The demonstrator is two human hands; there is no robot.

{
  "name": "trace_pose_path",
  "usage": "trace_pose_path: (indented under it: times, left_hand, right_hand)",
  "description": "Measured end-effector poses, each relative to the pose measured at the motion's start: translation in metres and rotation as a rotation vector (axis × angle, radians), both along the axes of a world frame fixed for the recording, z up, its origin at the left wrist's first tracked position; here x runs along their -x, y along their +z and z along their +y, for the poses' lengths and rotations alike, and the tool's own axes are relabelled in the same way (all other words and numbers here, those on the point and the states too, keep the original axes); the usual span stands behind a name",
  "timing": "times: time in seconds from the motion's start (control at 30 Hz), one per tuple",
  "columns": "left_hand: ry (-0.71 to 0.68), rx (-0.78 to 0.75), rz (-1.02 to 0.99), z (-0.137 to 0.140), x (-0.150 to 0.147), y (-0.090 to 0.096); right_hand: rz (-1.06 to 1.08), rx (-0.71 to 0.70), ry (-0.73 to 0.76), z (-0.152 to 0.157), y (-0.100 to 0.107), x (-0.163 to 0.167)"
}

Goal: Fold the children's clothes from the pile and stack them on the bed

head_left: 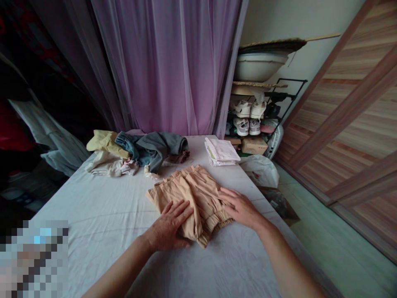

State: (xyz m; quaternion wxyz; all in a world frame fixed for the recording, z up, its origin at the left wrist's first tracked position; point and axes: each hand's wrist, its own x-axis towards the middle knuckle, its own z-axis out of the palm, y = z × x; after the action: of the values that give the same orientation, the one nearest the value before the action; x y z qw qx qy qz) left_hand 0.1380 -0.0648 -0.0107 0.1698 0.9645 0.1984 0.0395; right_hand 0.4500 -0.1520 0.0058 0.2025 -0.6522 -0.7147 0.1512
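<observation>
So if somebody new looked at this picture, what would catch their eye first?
Probably the tan garment near the middle of the pale sheet, with the left hand spread on its near left part and the right hand at its right edge. Next, perhaps, the tall purple curtain behind, and the loose heap of clothes towards the sheet's far left.

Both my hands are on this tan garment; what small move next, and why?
Perhaps smooth the tan garment leftward with your left hand while your right hand steadies the other side: raised creases run through the cloth between your hands, and both rest on it.
</observation>
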Motion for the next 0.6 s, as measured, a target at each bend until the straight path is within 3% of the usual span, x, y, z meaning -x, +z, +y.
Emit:
trace_pose_path:
  times: [0.1, 0.2, 0.37, 0.47, 0.6]
  left_hand:
    - [0.037, -0.032, 0.032, 0.000, -0.014, 0.000]
    - [0.029, -0.026, 0.063, -0.002, -0.027, 0.004]
    - [0.065, 0.053, 0.053, 0.000, -0.036, 0.006]
    - [0.065, 0.149, -0.007, 0.002, -0.031, 0.013]
    - [-0.016, 0.333, -0.050, -0.007, -0.011, 0.034]
  right_hand:
    - [-0.016, 0.130, 0.127, -0.018, 0.003, -0.008]
    - [-0.077, 0.242, 0.119, -0.027, -0.002, -0.007]
    - [-0.226, 0.138, 0.097, -0.014, -0.002, 0.006]
    - [-0.254, 0.141, 0.161, -0.009, 0.019, 0.017]
    - [-0.333, 0.300, 0.197, -0.018, 0.067, 0.036]
